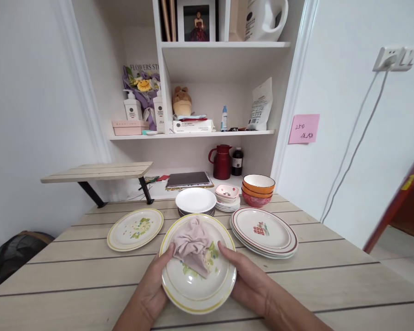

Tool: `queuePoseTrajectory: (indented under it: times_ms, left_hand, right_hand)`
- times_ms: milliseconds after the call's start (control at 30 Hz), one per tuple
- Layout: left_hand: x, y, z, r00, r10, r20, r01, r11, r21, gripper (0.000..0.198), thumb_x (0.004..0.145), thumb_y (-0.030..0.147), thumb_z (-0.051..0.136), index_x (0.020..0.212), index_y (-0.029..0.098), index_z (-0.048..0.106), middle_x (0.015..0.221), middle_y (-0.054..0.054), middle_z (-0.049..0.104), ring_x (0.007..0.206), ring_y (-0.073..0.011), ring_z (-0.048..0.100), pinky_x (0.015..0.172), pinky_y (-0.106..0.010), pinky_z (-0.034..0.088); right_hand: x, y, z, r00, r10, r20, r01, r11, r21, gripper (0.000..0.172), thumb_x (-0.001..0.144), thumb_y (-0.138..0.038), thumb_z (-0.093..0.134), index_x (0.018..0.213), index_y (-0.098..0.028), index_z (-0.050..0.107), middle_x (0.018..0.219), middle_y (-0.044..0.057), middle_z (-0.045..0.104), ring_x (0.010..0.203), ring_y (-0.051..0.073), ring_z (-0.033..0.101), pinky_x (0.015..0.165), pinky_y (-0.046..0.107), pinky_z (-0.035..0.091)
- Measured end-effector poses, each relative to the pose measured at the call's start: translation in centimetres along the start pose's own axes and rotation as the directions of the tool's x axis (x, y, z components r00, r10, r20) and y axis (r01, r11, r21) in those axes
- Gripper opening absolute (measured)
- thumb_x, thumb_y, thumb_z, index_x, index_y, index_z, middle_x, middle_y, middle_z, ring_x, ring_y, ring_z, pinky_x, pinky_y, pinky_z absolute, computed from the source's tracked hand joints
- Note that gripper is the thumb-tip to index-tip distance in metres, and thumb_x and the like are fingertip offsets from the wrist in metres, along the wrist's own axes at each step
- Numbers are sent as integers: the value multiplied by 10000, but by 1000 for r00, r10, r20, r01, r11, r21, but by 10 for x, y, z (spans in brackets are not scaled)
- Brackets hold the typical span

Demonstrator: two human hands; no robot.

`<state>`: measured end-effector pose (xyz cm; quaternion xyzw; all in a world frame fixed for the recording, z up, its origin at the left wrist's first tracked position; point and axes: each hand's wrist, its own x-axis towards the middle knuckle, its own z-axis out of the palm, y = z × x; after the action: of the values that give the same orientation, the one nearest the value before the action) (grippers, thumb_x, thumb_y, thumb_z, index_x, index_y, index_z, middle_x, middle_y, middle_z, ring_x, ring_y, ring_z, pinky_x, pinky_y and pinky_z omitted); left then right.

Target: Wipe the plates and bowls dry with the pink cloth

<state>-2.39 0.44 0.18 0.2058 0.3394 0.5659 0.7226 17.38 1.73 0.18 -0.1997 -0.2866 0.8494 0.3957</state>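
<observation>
Yellow-rimmed plate point(200, 299) being held over the counter point(100, 285) by left hand point(155, 280) and right hand point(250, 280).
The plate is being gripped at opposite sides, thumbs on top; on it a crumpled pink cloth point(193, 243) is being carried, its edge being met by the left thumb. Farther off, a second yellow-rimmed plate point(135, 230) is being supported at left, a red-rimmed plate stack point(283, 236) at right. Behind, a white-topped dish stack point(196, 200), small dishes point(227, 207) and nested bowls point(258, 189) are being borne in a row. At the back, a red jug point(222, 163) is being supported beside a dark bottle point(237, 162).
</observation>
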Motion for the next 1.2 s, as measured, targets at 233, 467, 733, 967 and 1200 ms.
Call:
queuePoseTrajectory:
  times_ms: [233, 467, 733, 967, 1200]
  left_hand:
    - [3, 1, 8, 982, 132, -131, -110, 980, 163, 588, 788, 301, 756, 1330, 197, 552, 1191, -137, 710, 1068, -293, 688, 956, -424, 527]
    - [16, -3, -3, 786, 583, -208, -326, 676, 662, 598, 810, 376, 709, 1347, 253, 477, 1422, -127, 476, 1339, -284, 452, 1140, -441, 325]
    - [-3, 1, 6, 286, 902, 323, -366, -209, 907, 490, 940, 329, 492, 1418, 241, 426, 1458, -129, 329, 1417, -297, 287, 1185, -504, 222]
    - [-4, -20, 11, 485, 671, 560, -464, -346, 816, 533, 921, 295, 548, 1438, 366, 442, 1607, -39, 230, 1467, -328, 216, 1186, -542, 187]
    - [0, -26, 3, 709, 410, 574, -596, -85, 798, 531, 905, 289, 580, 1420, 360, 474, 1573, -29, 353, 1455, -313, 281, 1205, -504, 166]
  right_hand:
    - [12, 6, -7, 1000, -7, 10, 7, 998, 70, 529, 908, -486, 546, 1249, -87, 610, 1211, 176, 698, 1211, 293, 601, 1094, 473, 375]
    - [9, 3, -1, 994, 8, -112, 7, 991, 134, 474, 928, -395, 525, 1246, -51, 601, 1172, 183, 714, 1171, 267, 633, 1072, 425, 407]
    - [8, 2, -1, 979, 25, -201, 1, 992, 128, 512, 916, -437, 537, 1270, -71, 584, 1128, 182, 731, 1118, 284, 663, 1044, 460, 432]
    - [4, 1, 6, 991, 31, -133, -11, 988, 152, 472, 959, -433, 472, 1229, -78, 626, 1063, 150, 758, 1087, 263, 678, 1036, 432, 443]
    - [3, 3, 6, 991, 30, -133, -12, 991, 136, 518, 960, -497, 459, 1254, -103, 625, 1074, 131, 757, 1052, 245, 689, 990, 390, 472]
